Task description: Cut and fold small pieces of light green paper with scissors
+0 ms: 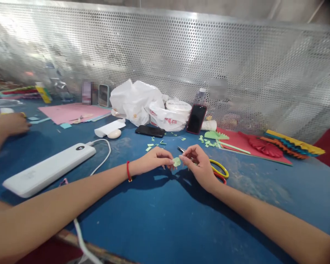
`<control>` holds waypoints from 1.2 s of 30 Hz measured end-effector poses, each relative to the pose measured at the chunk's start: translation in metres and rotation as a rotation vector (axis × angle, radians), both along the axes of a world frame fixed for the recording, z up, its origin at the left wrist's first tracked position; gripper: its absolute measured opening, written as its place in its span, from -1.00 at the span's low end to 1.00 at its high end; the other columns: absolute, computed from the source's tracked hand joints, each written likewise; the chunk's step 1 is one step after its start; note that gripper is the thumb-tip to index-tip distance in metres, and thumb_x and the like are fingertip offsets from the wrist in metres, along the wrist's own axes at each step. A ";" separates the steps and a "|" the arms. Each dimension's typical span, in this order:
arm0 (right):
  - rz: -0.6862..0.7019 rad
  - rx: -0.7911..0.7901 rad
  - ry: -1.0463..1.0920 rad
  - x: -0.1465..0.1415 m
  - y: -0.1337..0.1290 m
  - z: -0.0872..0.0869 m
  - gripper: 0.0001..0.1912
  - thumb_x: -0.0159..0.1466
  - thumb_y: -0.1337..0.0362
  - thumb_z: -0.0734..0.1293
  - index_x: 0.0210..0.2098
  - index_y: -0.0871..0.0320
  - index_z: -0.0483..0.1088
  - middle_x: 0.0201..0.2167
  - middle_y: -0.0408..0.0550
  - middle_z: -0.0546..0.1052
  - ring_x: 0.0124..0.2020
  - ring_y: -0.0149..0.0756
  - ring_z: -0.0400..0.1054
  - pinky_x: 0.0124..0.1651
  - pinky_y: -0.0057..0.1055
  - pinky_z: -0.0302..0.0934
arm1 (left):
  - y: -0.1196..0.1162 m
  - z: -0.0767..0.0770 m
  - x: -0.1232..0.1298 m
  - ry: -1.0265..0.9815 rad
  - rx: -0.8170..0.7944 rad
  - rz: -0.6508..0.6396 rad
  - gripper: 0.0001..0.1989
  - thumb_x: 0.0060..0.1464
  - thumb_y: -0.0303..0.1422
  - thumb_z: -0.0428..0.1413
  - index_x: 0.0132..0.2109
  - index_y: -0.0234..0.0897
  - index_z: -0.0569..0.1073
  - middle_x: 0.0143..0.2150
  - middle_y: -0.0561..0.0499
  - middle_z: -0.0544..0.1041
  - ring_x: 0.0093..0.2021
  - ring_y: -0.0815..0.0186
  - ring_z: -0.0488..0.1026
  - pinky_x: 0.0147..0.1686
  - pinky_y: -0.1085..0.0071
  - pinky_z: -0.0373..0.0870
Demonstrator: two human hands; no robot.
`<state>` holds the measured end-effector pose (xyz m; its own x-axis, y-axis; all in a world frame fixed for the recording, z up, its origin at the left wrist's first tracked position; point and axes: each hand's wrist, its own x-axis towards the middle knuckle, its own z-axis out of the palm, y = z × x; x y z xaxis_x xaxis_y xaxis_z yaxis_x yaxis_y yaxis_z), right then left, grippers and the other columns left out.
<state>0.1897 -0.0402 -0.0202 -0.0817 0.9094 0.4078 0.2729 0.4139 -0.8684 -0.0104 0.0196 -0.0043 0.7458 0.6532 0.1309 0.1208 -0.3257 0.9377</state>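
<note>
A small pale green paper piece (176,161) is pinched at its left edge between the thumb and fingers of my left hand (156,158), which wears a red wrist cord. Opposite it, my right hand (198,165) has its thumb and index finger closed at the paper's right edge. Scissors with yellow and red handles (222,169) lie on the table behind and under my right hand. Their blade tip (180,149) shows beyond the fingers, while the middle is hidden. Green paper scraps (151,146) are scattered just past my left hand.
A white power bank (51,168) with its cable lies left. Behind stand a white plastic bag (137,99), a black phone (150,131) and an upright phone (196,118). Red paper (280,158) with folded paper fans lies right. Another person's hand (12,123) is far left.
</note>
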 end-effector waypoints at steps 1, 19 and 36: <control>0.010 0.001 0.001 0.000 0.000 0.000 -0.78 0.26 0.14 0.37 -0.28 0.10 0.26 -0.33 -0.13 0.43 -0.39 -0.37 0.33 -0.41 -0.45 0.19 | 0.000 0.000 0.001 -0.006 -0.002 0.011 -0.80 0.06 -0.28 0.16 -0.37 -0.33 0.58 -0.43 0.00 0.59 -0.42 0.37 0.48 -0.40 0.53 0.35; 0.070 0.094 -0.155 0.004 -0.001 0.001 -0.96 0.27 0.31 0.34 -0.32 0.10 0.45 -0.41 -0.13 0.51 -0.45 -0.37 0.34 -0.41 -0.43 0.21 | 0.005 -0.004 0.003 0.068 -0.003 -0.070 -0.77 0.12 -0.29 0.07 -0.40 -0.31 0.53 -0.47 0.03 0.57 -0.41 0.37 0.48 -0.33 0.50 0.34; 0.129 0.081 -0.169 0.001 -0.004 0.004 -0.90 0.20 0.33 0.42 -0.25 0.11 0.52 -0.34 -0.10 0.55 -0.44 -0.40 0.35 -0.40 -0.48 0.23 | 0.009 -0.001 0.000 0.042 -0.146 -0.109 -0.82 -0.01 -0.37 0.06 -0.47 -0.31 0.51 -0.51 0.04 0.55 -0.43 0.34 0.47 -0.32 0.48 0.36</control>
<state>0.1903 -0.0444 -0.0158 -0.2688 0.8516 0.4500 0.3515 0.5217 -0.7773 -0.0099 0.0286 -0.0051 0.8157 0.5784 0.0081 0.1320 -0.1997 0.9709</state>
